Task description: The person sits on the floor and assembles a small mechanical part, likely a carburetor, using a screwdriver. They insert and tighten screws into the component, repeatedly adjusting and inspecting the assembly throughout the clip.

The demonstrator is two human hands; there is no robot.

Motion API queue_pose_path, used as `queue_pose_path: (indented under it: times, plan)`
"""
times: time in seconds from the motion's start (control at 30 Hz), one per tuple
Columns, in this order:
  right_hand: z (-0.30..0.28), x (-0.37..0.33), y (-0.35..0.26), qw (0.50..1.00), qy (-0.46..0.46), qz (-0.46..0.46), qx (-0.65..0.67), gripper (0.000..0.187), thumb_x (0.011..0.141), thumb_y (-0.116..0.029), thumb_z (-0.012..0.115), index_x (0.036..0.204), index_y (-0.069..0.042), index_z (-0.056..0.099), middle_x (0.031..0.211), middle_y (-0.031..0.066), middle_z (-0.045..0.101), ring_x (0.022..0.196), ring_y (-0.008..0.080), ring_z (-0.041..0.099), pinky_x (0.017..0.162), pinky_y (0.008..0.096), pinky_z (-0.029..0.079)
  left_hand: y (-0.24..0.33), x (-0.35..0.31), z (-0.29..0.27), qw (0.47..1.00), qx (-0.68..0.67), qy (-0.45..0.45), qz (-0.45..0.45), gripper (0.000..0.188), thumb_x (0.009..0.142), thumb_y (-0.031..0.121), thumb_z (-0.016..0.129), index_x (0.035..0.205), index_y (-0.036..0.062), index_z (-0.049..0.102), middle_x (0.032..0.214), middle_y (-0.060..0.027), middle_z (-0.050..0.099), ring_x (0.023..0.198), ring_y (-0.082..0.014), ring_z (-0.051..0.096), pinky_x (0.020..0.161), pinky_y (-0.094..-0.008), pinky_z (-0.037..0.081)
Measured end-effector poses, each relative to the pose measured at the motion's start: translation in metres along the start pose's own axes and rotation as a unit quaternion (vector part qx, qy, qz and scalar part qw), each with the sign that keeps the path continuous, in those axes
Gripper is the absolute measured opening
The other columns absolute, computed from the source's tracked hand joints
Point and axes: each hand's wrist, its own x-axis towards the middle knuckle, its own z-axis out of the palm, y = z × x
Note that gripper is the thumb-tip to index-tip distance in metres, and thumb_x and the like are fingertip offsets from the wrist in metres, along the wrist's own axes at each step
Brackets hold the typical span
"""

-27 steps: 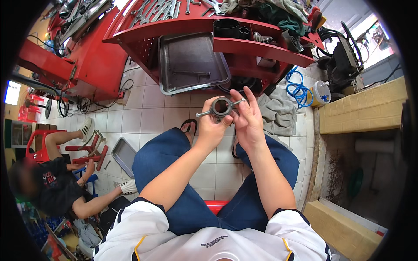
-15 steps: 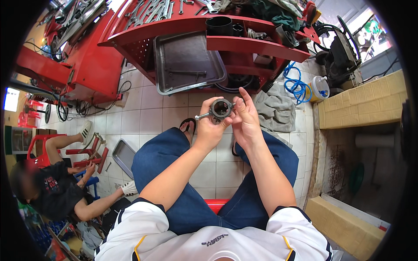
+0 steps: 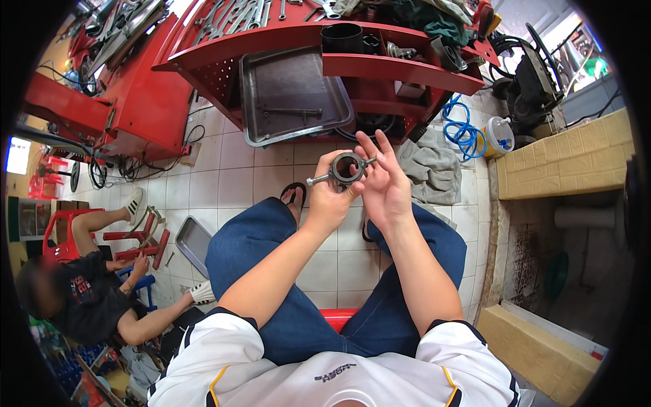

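Above my knees, my left hand is closed round a dark metal ring with side bolts. The ring's round opening faces up toward me. One bolt sticks out to the left past my fingers, and a shorter one points right toward my other hand. My right hand is close against the ring's right side, palm turned up, with the index and middle fingers stretched out. Its thumb side is near the right-hand bolt; whether it touches the bolt I cannot make out.
Ahead stands a red tool cart with several wrenches on top. A metal tray holding a long bolt leans out of it. A grey cloth and a coiled blue hose lie right. Another person sits at left beside a small tray.
My right hand's fingers have straightened and spread by the right-hand bolt. The ring has turned slightly and risen a little in my left hand.
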Motion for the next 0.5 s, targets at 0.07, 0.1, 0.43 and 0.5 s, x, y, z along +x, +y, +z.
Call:
queue_pose_path:
  times: [0.07, 0.1, 0.43, 0.5]
  plan:
    - [0.003, -0.001, -0.001, 0.999, -0.001, -0.025, -0.035, 0.068, 0.093, -0.021, 0.076, 0.147, -0.01, 0.037, 0.117, 0.005, 0.061, 0.109, 0.0143, 0.058, 0.092, 0.0269, 0.051, 0.001, 0.001, 0.001, 1.0, 0.013, 0.007, 0.011, 0.077, 0.077, 0.037, 0.086, 0.135, 0.0069, 0.045, 0.119, -0.0037, 0.059, 0.111, -0.0135, 0.058, 0.098, -0.0291, 0.049]
    - [0.003, -0.001, -0.001, 0.998, -0.001, -0.038, -0.052, 0.067, 0.094, -0.025, 0.075, 0.147, -0.009, 0.037, 0.118, 0.0054, 0.06, 0.11, 0.0145, 0.058, 0.093, 0.0272, 0.05, 0.001, 0.001, 0.002, 1.0, 0.02, 0.009, 0.016, 0.077, 0.078, 0.037, 0.086, 0.135, 0.007, 0.045, 0.119, -0.0037, 0.058, 0.112, -0.0135, 0.058, 0.098, -0.0291, 0.048]
    - [-0.012, 0.003, 0.003, 0.996, -0.007, -0.065, -0.066, 0.064, 0.099, -0.03, 0.068, 0.149, -0.007, 0.036, 0.124, 0.0118, 0.061, 0.12, 0.0179, 0.054, 0.1, 0.034, 0.048, 0.007, 0.0, 0.004, 1.0, 0.026, 0.008, 0.011, 0.079, 0.077, 0.045, 0.084, 0.134, 0.0071, 0.045, 0.119, -0.003, 0.058, 0.112, -0.0127, 0.057, 0.094, -0.0282, 0.05]
    - [-0.003, -0.001, -0.006, 0.998, -0.052, -0.038, -0.006, 0.065, 0.098, -0.026, 0.069, 0.149, -0.008, 0.034, 0.126, 0.0128, 0.063, 0.12, 0.019, 0.056, 0.101, 0.0339, 0.045, 0.006, 0.001, 0.001, 0.999, 0.034, 0.021, 0.014, 0.079, 0.078, 0.045, 0.084, 0.135, 0.0072, 0.045, 0.119, -0.0029, 0.058, 0.111, -0.0122, 0.057, 0.093, -0.0282, 0.051]
